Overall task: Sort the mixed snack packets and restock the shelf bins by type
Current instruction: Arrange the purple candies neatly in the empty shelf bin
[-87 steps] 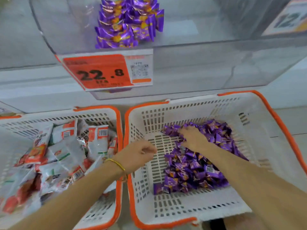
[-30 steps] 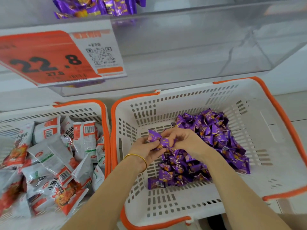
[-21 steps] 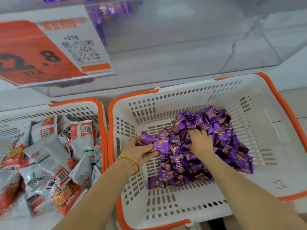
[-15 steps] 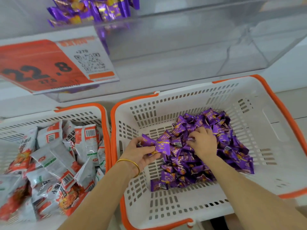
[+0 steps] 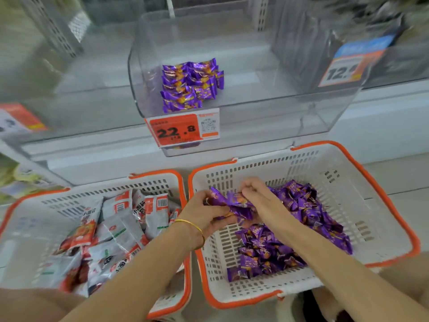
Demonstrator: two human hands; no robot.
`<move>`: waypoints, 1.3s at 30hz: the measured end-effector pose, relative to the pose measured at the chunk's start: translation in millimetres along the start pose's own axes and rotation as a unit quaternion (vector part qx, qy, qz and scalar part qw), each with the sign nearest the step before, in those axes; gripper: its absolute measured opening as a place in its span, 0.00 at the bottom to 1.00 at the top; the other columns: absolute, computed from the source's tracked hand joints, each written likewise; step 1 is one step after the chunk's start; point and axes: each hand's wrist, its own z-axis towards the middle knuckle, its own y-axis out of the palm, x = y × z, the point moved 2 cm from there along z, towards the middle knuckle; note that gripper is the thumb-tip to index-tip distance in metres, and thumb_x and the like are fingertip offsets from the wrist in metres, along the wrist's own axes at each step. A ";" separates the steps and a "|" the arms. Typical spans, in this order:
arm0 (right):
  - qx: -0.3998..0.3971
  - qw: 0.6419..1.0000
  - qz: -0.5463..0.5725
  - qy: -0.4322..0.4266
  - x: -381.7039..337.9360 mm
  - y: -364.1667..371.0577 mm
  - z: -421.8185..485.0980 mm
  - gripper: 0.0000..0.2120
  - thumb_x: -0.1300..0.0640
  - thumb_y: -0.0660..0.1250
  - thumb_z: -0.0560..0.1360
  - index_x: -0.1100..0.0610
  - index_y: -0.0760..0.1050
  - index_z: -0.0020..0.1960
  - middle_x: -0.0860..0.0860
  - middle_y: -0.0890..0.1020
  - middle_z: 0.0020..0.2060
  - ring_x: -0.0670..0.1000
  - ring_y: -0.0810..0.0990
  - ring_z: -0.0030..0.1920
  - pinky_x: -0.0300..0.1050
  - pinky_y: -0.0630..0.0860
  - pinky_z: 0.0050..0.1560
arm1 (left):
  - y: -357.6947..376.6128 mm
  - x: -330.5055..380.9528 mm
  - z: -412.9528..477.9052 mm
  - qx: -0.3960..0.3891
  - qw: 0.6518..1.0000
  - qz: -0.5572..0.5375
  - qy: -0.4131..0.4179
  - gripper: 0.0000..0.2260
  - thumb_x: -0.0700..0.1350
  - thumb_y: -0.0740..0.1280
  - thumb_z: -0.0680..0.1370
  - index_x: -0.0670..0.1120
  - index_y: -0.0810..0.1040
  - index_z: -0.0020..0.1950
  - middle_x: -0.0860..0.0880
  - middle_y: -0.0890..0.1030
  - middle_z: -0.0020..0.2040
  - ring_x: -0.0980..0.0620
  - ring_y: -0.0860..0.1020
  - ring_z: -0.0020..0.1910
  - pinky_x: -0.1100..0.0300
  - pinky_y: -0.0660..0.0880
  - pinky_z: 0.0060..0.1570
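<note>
Glossy purple packets (image 5: 308, 217) heaped in white basket (image 5: 348, 182) — few in clear bin (image 5: 267, 117).

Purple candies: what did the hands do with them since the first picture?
The left hand, empty at first, now grips a bunch of candies gathered from the pile. The right hand rose off the pile and pinches the same bunch. Unchanged: the right basket, the left basket with its white packets, and the stack in the bin.

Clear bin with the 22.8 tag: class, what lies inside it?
A stack of purple packets at the bin's left; nothing else shows. The tag covers its lower front; top packets hide those beneath.
</note>
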 end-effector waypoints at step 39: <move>-0.094 0.968 0.146 -0.179 -152.9 -40.0 -27.7 0.21 0.52 0.80 0.54 0.55 0.80 0.45 0.53 0.83 0.41 0.48 0.82 0.36 0.40 0.78 0.29 | 49.7 136.3 -86.8 -0.155 0.854 0.262 0.422 0.14 0.43 0.69 0.68 0.47 0.71 0.51 0.45 0.79 0.53 0.55 0.79 0.50 0.61 0.77 0.52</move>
